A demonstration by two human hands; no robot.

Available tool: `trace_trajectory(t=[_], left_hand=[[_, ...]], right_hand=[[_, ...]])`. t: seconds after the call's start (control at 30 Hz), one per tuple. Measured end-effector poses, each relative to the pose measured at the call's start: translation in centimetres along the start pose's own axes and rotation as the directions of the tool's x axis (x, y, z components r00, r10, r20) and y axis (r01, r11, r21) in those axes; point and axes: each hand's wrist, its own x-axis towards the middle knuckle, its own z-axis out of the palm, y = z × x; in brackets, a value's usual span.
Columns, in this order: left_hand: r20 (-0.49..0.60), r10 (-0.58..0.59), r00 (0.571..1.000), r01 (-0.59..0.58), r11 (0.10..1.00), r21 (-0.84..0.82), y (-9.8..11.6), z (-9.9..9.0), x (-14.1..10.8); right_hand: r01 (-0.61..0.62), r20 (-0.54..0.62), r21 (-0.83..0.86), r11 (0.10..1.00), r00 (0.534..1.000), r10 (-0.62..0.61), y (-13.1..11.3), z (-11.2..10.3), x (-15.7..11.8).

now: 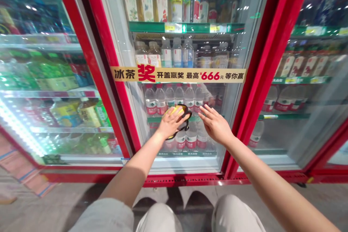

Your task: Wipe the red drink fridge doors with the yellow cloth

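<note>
My left hand (172,122) presses a yellow and black pad (187,110) against the glass door (217,98) of a red-framed drinks fridge. The fingers curl over the pad and hide much of it; a black loop shows along its right side, and I cannot tell its exact kind. To the right, my right hand (214,123) holds nothing. Its fingers are stretched out in front of the glass, and whether they touch it I cannot tell. Behind the door, water bottles (178,96) with red and white labels stand in rows.
A gold promotional strip (178,75) runs across the door above my hands. Tea bottles (146,0) fill the upper shelf. Red door frames (107,54) flank the glass. Fridge sections with more drinks stand on both sides. Pink cartons (24,166) sit on the floor at left.
</note>
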Motion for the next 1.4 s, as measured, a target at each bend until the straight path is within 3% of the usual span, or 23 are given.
trace_trajectory(t=[0.03, 0.1, 0.17, 0.23, 0.33, 0.43, 0.5, 0.53, 0.6, 0.67, 0.73, 0.8, 0.87, 0.93, 1.03, 1.1, 1.2, 1.4], left_hand=[[-0.044, -0.099, 0.994, 0.100, 0.995, 0.017, -0.9, -0.5, -0.1], [-0.120, -0.322, 0.939, 0.329, 0.944, 0.039, -2.1, -1.1, -1.2], [-0.137, -0.424, 0.895, 0.434, 0.900, 0.047, -2.3, -0.8, -3.0], [-0.095, -0.381, 0.919, 0.388, 0.920, 0.057, -1.8, -0.2, -4.6], [-0.008, -0.174, 0.985, 0.175, 0.983, 0.055, -1.4, 0.1, -5.1], [0.027, 0.024, 0.999, -0.025, 0.999, 0.044, -3.0, -0.8, -4.7], [0.018, -0.011, 1.000, 0.010, 0.998, 0.059, -4.3, -1.6, -5.2], [0.006, -0.102, 0.995, 0.102, 0.992, 0.077, -4.7, -1.7, -5.8], [-0.024, -0.361, 0.932, 0.361, 0.924, 0.122, -4.7, -1.6, -7.4], [-0.017, -0.492, 0.870, 0.489, 0.859, 0.149, -4.0, -1.1, -8.9], [0.042, -0.410, 0.911, 0.401, 0.905, 0.142, -3.5, -0.7, -9.6], [0.087, -0.225, 0.971, 0.214, 0.970, 0.115, -3.7, -0.9, -9.6], [0.082, -0.179, 0.980, 0.168, 0.978, 0.126, -4.6, -1.6, -9.6], [0.059, -0.316, 0.947, 0.303, 0.939, 0.165, -5.4, -2.2, -10.1], [0.053, -0.585, 0.809, 0.565, 0.799, 0.205, -5.3, -2.6, -12.1], [0.088, -0.655, 0.750, 0.629, 0.749, 0.211, -4.8, -2.5, -13.4], [0.129, -0.659, 0.741, 0.629, 0.748, 0.211, -4.4, -2.6, -13.8], [0.078, -0.702, 0.708, 0.675, 0.705, 0.217, -4.5, -2.8, -13.2]], right_hand=[[-0.007, -0.006, 0.013, 1.000, 1.000, 0.007, -0.3, 0.1, 0.3], [-0.009, -0.016, 0.030, 0.999, 1.000, 0.010, -0.9, 0.2, 0.5], [-0.007, -0.017, 0.037, 0.999, 1.000, 0.007, -1.4, 0.5, 0.4], [-0.003, -0.009, 0.037, 0.999, 1.000, 0.003, -2.0, 0.9, 0.4], [0.014, 0.002, 0.036, 0.999, 1.000, -0.014, -3.0, 1.4, 1.1], [0.029, -0.003, 0.052, 0.998, 1.000, -0.029, -3.9, 1.7, 2.1], [0.034, -0.006, 0.059, 0.998, 0.999, -0.033, -4.4, 1.8, 2.3], [0.036, -0.007, 0.060, 0.998, 0.999, -0.036, -4.6, 1.9, 2.2], [0.041, -0.011, 0.054, 0.998, 0.999, -0.040, -4.9, 2.1, 1.6], [0.050, -0.010, 0.049, 0.998, 0.999, -0.050, -5.0, 2.3, 0.9], [0.059, -0.001, 0.049, 0.997, 0.998, -0.059, -5.0, 2.5, 0.4], [0.060, 0.006, 0.051, 0.997, 0.998, -0.060, -4.9, 2.5, 0.1], [0.055, 0.001, 0.049, 0.997, 0.998, -0.055, -4.8, 2.4, 0.0], [0.052, -0.008, 0.045, 0.998, 0.999, -0.051, -4.6, 2.4, -0.2], [0.048, -0.011, 0.050, 0.998, 0.999, -0.047, -4.3, 2.8, -0.9], [0.043, 0.000, 0.061, 0.997, 0.999, -0.044, -4.1, 3.2, -1.4], [0.040, 0.014, 0.073, 0.997, 0.999, -0.041, -4.1, 3.7, -1.7], [0.047, 0.000, 0.084, 0.995, 0.999, -0.048, -4.7, 4.0, -1.6]])
